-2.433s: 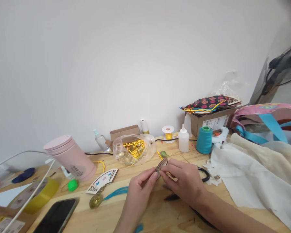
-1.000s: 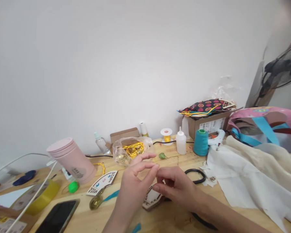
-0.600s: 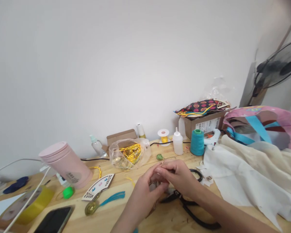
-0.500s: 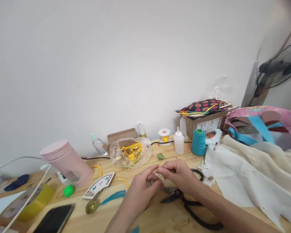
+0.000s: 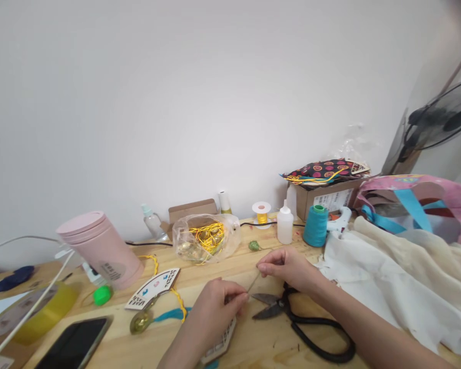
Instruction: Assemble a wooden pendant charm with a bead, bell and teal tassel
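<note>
Left hand [image 5: 211, 320] grip closed on thin pale strand [image 5: 254, 281], right hand [image 5: 288, 269] pinching its upper end; black-handled steel scissors [image 5: 282, 306] lie just beside, fan-shaped wooden piece [image 5: 218, 346] under left hand.

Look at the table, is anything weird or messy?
The black-handled scissors lie open on the wooden table, blades beside the right hand, which looks unsafe. Yellow cord is tangled inside the clear bag.

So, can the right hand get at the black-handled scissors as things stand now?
Probably yes. The right hand sits just above the black-handled scissors, and nothing lies between them. It is pinching a thin strand, so it would likely release that first.
</note>
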A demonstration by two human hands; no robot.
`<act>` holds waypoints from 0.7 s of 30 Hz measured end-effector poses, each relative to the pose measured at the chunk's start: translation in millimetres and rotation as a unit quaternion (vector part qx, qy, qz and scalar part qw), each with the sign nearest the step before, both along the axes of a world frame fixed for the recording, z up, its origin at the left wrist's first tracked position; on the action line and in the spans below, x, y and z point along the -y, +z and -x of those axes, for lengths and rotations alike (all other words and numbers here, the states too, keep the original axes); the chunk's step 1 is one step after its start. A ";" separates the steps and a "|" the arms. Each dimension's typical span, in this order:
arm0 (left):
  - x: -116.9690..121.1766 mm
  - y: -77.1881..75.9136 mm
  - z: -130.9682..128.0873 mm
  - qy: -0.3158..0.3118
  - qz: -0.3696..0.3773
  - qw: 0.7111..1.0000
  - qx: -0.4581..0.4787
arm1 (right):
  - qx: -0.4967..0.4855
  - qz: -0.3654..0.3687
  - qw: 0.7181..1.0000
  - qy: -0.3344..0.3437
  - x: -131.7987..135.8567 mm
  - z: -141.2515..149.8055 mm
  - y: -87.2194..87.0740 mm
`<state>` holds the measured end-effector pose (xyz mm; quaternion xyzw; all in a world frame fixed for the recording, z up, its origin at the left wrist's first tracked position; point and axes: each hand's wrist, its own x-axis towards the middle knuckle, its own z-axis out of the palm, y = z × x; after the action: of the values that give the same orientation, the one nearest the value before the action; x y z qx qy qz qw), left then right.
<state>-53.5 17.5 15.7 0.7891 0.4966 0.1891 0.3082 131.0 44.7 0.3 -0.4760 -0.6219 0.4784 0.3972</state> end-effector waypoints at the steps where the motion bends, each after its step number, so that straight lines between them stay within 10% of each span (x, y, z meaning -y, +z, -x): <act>1: 0.0 -0.1 0.8 0.006 0.006 1.000 0.001 | 0.001 0.003 1.000 -0.004 -0.7 -1.7 0.1; 21: -4.7 1.5 10.5 -0.012 0.021 1.000 0.012 | 0.037 0.010 0.999 -0.027 -11.4 -13.0 -11.7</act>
<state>-64.0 22.2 17.2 0.7862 0.4871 0.1838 0.3329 144.0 56.1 -11.4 -0.5137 -0.6185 0.4559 0.3816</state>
